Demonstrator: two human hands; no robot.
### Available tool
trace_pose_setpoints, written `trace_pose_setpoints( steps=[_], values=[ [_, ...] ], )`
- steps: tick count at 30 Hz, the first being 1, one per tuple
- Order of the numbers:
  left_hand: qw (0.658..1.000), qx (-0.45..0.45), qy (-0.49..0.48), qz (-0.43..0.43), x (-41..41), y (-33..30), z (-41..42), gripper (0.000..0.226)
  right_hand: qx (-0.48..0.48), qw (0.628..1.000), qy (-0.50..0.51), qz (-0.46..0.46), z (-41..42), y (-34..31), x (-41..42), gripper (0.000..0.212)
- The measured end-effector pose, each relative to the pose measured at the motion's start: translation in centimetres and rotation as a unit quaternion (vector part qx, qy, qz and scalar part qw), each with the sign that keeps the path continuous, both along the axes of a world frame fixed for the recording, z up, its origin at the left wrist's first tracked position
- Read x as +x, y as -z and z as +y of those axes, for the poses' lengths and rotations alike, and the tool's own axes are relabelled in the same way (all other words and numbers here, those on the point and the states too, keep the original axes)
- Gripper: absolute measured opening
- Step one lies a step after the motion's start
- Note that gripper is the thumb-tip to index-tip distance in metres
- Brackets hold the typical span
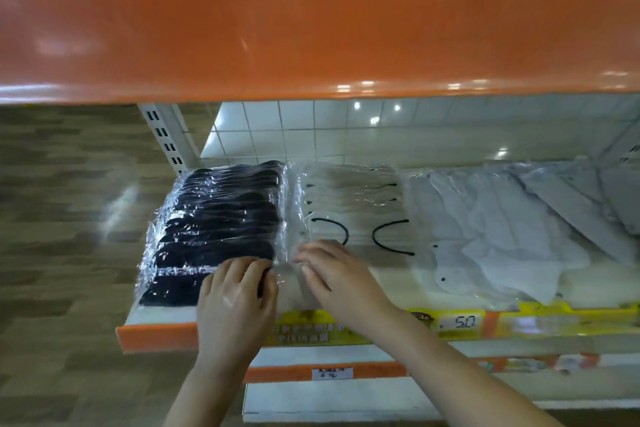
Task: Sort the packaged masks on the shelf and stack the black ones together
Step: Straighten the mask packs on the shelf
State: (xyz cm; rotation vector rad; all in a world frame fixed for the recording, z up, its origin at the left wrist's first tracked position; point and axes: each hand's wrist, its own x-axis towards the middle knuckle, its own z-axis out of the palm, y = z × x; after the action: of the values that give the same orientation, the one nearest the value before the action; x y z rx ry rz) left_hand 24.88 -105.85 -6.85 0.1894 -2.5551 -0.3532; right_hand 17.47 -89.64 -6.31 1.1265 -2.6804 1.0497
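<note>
Head view: a shelf point(166, 314) with a white deck and an orange front lip runs across the lower half of the frame, under a broad orange shelf edge point(311, 28) that fills the upper part.

At the left end of the shelf lies a stack of black masks point(214, 225) in clear wrap, overlapping like shingles from the back toward the front edge. Just right of it, touching along the wrap, lies a stack of white masks point(353, 204) with black ear loops, also in clear packets. Further right, toward the right edge of the frame, pale grey masks point(502, 229) lie loose and crooked in their packets.

The left hand point(239, 298) sits at the lower centre of the frame, palm down on the near right corner of the black stack, fingers bent over the wrap — whether they pinch a packet or only press on it I cannot tell. The right hand point(336, 274) lies just beside it, to the right, fingers fairly straight and spread, fingertips resting on the clear wrap at the near left corner of the white stack, at the seam between the two piles. It grips nothing that shows.

A yellow price strip point(460, 322) marked ".50" runs along the shelf front to the right of the hands, and a small white tag point(331, 373) sits on a lower shelf lip. White tile point(311, 128) backs the shelf; wood-look floor point(62, 184) fills the left of the frame.
</note>
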Motion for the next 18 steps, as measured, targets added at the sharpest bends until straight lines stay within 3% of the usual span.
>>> trace_pose_setpoints(
  steps=[7,18],
  values=[
    [0.993,-0.011,0.117,0.022,-4.1,0.1,8.6,0.017,-0.009,0.993,0.117,-0.015,8.4,-0.2,-2.0,0.038],
    [0.976,-0.008,0.214,-0.025,-8.7,0.2,23.7,0.024,0.017,0.972,0.224,0.064,23.6,-0.1,-3.8,0.030]
  ],
)
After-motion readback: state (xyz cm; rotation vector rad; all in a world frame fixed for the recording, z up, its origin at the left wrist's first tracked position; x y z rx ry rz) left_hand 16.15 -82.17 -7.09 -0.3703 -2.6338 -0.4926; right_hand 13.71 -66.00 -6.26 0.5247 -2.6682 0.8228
